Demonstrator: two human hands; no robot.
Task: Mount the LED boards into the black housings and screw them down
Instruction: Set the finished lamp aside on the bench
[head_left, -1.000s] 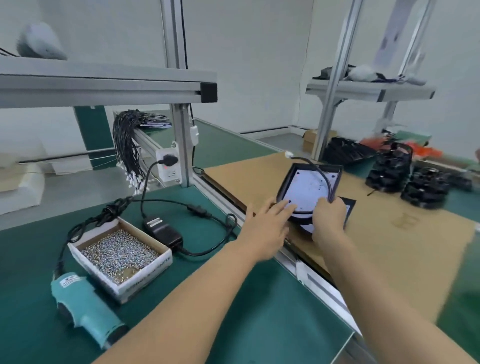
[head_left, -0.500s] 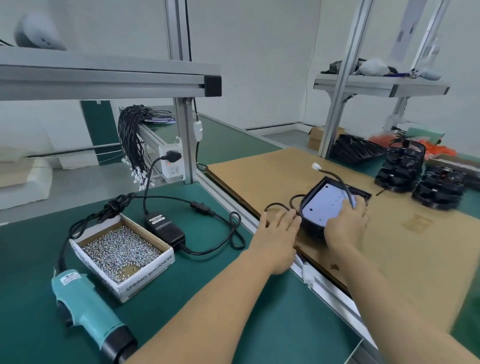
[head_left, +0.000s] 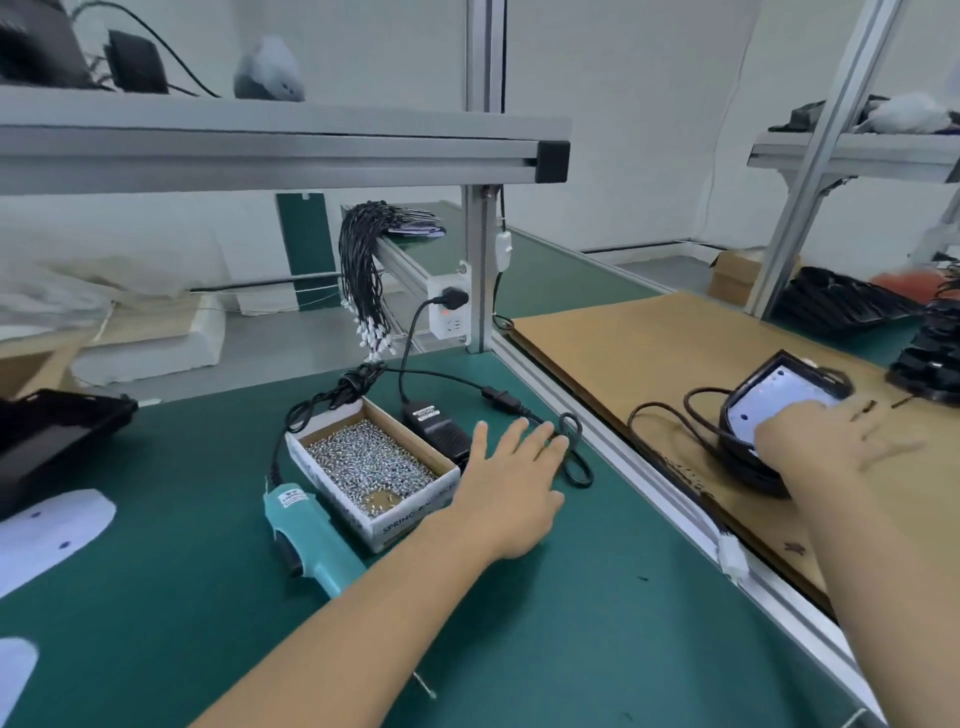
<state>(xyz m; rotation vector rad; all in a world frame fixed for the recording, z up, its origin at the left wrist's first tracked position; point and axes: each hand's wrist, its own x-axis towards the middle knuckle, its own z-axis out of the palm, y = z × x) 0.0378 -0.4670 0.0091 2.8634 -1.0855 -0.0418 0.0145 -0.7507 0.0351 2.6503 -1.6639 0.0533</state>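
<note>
A black housing (head_left: 748, 457) with a white LED board (head_left: 774, 400) in it lies on the brown cardboard sheet (head_left: 649, 343) at the right, its black cable looped beside it. My right hand (head_left: 826, 441) rests on its near edge with fingers spread. My left hand (head_left: 509, 483) hovers flat with straight fingers over the green mat, just right of a carton of screws (head_left: 369, 462). A teal electric screwdriver (head_left: 311, 535) lies in front of that carton. Loose white LED boards (head_left: 47, 525) and an empty black housing (head_left: 52, 431) sit at the far left.
A black power adapter (head_left: 436, 431) and its cable lie behind my left hand. A bundle of black leads (head_left: 369, 270) hangs from the rail. An aluminium rail (head_left: 649, 478) divides mat and cardboard. Stacked black housings (head_left: 930, 358) stand at the far right.
My left hand has left the housing and swung left over the mat toward the screw carton. The view has turned left. My right hand stays on the housing.
</note>
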